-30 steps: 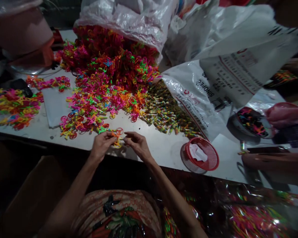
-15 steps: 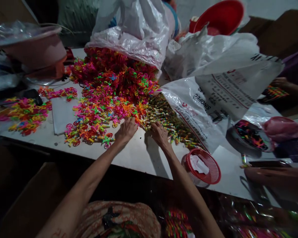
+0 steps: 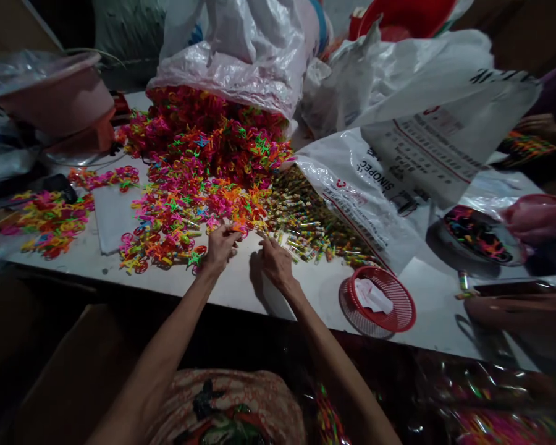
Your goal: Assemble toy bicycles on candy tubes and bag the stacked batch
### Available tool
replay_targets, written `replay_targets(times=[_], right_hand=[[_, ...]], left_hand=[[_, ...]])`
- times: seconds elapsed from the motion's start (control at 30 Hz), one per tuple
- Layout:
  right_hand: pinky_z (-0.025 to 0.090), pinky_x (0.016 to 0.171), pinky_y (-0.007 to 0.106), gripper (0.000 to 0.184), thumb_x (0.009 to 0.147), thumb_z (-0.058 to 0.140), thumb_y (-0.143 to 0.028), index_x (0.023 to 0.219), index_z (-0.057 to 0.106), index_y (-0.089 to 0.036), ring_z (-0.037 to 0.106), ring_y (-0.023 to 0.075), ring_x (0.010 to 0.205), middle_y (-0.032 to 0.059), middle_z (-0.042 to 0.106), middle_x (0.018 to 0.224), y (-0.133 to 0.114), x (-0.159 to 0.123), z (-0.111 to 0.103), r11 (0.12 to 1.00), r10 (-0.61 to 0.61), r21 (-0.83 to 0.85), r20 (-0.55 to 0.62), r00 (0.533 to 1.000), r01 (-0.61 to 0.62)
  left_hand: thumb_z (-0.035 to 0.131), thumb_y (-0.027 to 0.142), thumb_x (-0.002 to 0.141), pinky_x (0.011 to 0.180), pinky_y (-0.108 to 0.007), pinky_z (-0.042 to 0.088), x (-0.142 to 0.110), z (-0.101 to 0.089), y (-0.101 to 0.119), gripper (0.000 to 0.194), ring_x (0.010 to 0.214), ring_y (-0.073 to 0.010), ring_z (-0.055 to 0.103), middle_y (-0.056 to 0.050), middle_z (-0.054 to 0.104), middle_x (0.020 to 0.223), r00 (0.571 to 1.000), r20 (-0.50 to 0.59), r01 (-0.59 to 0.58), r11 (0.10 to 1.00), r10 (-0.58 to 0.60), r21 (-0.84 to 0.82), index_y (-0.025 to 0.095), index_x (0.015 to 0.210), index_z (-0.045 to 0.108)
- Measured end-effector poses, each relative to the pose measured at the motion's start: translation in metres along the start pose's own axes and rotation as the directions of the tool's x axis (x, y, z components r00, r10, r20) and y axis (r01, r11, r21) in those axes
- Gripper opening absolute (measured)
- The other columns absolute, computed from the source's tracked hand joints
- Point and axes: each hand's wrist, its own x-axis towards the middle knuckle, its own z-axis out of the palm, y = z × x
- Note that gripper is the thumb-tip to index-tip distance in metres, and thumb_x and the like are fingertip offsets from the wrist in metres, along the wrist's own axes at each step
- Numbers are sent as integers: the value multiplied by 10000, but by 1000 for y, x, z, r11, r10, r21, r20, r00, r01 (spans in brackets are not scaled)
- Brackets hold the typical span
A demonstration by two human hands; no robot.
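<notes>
A large heap of small bright plastic pieces (image 3: 204, 148), pink, orange, yellow and green, spills over the table from a white sack. Beside it on the right lies a pile of thin patterned tubes (image 3: 306, 216). My left hand (image 3: 221, 250) is at the heap's front edge, its fingers pinched on a small orange-pink plastic piece (image 3: 241, 229). Close by on the right, my right hand (image 3: 277, 264) has its thumb and forefinger together in front of the tubes. Whatever it may hold is too small to make out. The two hands are apart.
A red mesh basket (image 3: 403, 303) with white paper inside stands near the front edge. Behind the tubes lies a printed white sack (image 3: 375, 167). A pink basin (image 3: 55, 93) stands at back left. On the far right, another person's hand (image 3: 535, 125) holds colourful strips.
Both hands have drawn back from the piles toward me and slightly left. The orange-pink piece now shows in my left fingers. The camera view has shifted a little.
</notes>
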Motion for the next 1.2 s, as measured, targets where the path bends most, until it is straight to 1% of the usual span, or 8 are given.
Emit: replay_targets(times=[0.23,0.4,0.53,0.63,0.73,0.87,1.0,1.2], right_hand=[[417,681,298,227,834,499,-266,901,703,-193,637,214,800,90,711,957,-4,5,-1,960,127,247,30,991,-130],[444,616,283,271,694,629,-429,775,697,-180,600,175,663,34,691,719,-1,-3,3,513,170,845,75,983,-154],[417,537,260,295,659,651,-443,761,681,-167,541,137,550,7,635,623,-1,-4,5,417,216,891,97,972,-182],[401,507,248,298,636,668,-435,756,678,-161,523,129,530,0,618,608,2,-6,8,434,253,875,108,961,-213],[405,506,250,323,613,694,-444,750,679,-151,529,131,534,5,623,611,5,-8,11,429,280,868,136,950,-251],[418,522,267,340,619,700,-473,742,691,-156,552,150,563,22,641,629,8,-8,14,484,275,842,112,955,-238],[438,567,295,403,621,701,-539,756,706,-159,578,173,605,44,665,662,12,-6,15,512,265,832,84,960,-214],[443,537,301,433,555,778,-538,777,714,-171,579,174,568,47,678,658,11,-7,16,402,321,884,108,941,-238]], left_hand=[[660,97,512,566,-234,513,-46,-22,5,329,673,-144,665,-13,690,762,917,216,398,824,-336,-403,173,823,585],[643,286,705,597,-276,538,-48,-17,-2,168,660,-163,673,-63,685,763,871,281,484,801,-402,-353,156,793,584],[609,317,789,619,-279,518,-41,-14,-4,162,649,-160,651,-51,645,716,979,-24,203,966,-202,161,171,744,559],[589,149,775,843,-322,501,-33,-18,4,185,990,-211,642,-103,649,1066,975,-62,-129,766,215,630,188,954,609],[552,145,806,953,-395,458,-21,-22,12,394,1200,-279,538,-149,551,1296,952,18,-183,522,306,833,198,1195,555],[526,52,777,1110,-507,294,-3,-30,8,417,1360,-319,382,-139,487,1418,950,238,-298,357,201,885,206,1157,598],[495,-4,757,1176,-513,153,10,-43,-4,388,1382,-264,368,-85,572,1345,870,485,-481,378,90,791,228,1025,652],[463,5,774,1099,-440,329,14,-41,12,322,1239,-260,503,-123,628,1192,905,363,-425,485,221,765,204,924,667]])
